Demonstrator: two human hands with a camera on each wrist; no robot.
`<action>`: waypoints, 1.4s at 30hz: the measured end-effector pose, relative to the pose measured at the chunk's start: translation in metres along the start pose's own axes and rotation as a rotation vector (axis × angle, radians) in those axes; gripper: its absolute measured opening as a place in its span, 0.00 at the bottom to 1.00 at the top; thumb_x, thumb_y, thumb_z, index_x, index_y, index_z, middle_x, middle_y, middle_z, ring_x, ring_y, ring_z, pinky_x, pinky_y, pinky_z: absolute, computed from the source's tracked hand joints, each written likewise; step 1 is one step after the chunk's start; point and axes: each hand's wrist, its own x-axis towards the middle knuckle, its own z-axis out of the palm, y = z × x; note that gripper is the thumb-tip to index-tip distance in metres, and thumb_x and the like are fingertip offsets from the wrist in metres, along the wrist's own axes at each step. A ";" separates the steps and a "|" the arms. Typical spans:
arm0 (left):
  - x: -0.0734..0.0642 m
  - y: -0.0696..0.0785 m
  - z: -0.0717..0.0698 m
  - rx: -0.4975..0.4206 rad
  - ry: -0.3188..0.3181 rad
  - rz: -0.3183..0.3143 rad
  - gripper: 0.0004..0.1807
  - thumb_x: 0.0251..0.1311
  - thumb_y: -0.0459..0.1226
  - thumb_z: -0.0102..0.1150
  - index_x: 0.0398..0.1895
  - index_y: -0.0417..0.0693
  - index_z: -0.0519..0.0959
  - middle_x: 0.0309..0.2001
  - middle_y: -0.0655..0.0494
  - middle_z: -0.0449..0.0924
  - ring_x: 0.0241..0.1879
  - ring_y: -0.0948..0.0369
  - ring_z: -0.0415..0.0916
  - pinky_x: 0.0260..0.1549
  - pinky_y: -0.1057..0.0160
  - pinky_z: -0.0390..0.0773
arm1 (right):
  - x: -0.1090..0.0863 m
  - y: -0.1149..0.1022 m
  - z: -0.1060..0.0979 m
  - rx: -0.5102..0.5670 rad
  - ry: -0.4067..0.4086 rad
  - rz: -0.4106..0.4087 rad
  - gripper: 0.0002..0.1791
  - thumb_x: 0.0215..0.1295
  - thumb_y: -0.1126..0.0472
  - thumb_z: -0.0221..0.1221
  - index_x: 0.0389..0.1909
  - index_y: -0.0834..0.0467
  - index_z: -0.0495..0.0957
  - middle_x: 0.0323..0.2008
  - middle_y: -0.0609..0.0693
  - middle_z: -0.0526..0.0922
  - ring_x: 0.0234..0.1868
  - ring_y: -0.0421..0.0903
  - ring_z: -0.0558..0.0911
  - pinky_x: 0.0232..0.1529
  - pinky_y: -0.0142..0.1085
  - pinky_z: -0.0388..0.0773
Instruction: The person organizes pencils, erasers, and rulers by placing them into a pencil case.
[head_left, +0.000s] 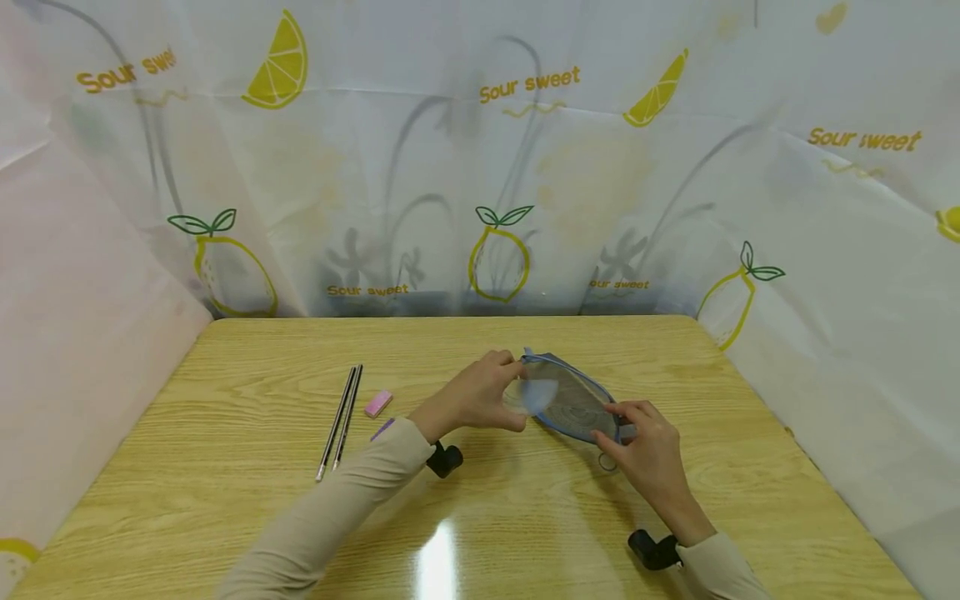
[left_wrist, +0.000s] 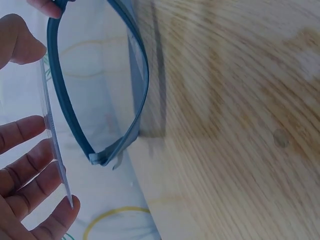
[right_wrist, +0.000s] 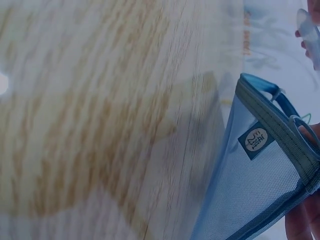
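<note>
A thin, clear, half-round protractor (head_left: 542, 395) is pinched between the thumb and fingers of my left hand (head_left: 483, 393). In the left wrist view the protractor (left_wrist: 54, 132) shows edge-on beside the mouth of a blue-edged mesh zip pouch (left_wrist: 64, 97). My right hand (head_left: 647, 442) grips the near right end of that pouch (head_left: 573, 400), which gapes toward the left hand. The right wrist view shows the pouch (right_wrist: 255, 180) with its dark label, zip edge and a ring, and the right fingers (right_wrist: 298, 222) curled at its end. Whether anything lies inside is unclear.
Left of the left hand, two dark pencils (head_left: 341, 421) lie side by side on the wooden table (head_left: 210, 433). Near them is a pink eraser (head_left: 378, 403). A purple object (head_left: 382, 428) is partly hidden by the left sleeve. A lemon-print curtain (head_left: 420, 183) hangs behind the table.
</note>
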 end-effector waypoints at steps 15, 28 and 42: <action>0.014 0.002 0.023 -0.044 0.019 0.012 0.25 0.49 0.44 0.69 0.51 0.46 0.79 0.46 0.48 0.73 0.45 0.54 0.68 0.39 0.59 0.73 | 0.000 -0.001 0.000 0.005 -0.003 0.013 0.22 0.36 0.72 0.78 0.37 0.65 0.83 0.35 0.56 0.79 0.31 0.49 0.81 0.22 0.33 0.79; 0.025 0.006 0.034 -0.059 0.012 -0.050 0.24 0.53 0.45 0.70 0.52 0.46 0.80 0.47 0.48 0.71 0.47 0.53 0.66 0.41 0.58 0.70 | 0.002 -0.004 -0.001 -0.007 -0.024 0.032 0.21 0.37 0.72 0.77 0.37 0.65 0.83 0.35 0.56 0.79 0.31 0.50 0.82 0.22 0.34 0.79; 0.043 0.006 0.046 -0.044 -0.035 -0.099 0.25 0.55 0.46 0.69 0.55 0.47 0.80 0.52 0.47 0.72 0.51 0.53 0.68 0.47 0.58 0.72 | 0.001 -0.004 -0.001 0.004 -0.023 0.021 0.22 0.36 0.72 0.77 0.37 0.66 0.83 0.35 0.57 0.79 0.31 0.50 0.82 0.21 0.33 0.79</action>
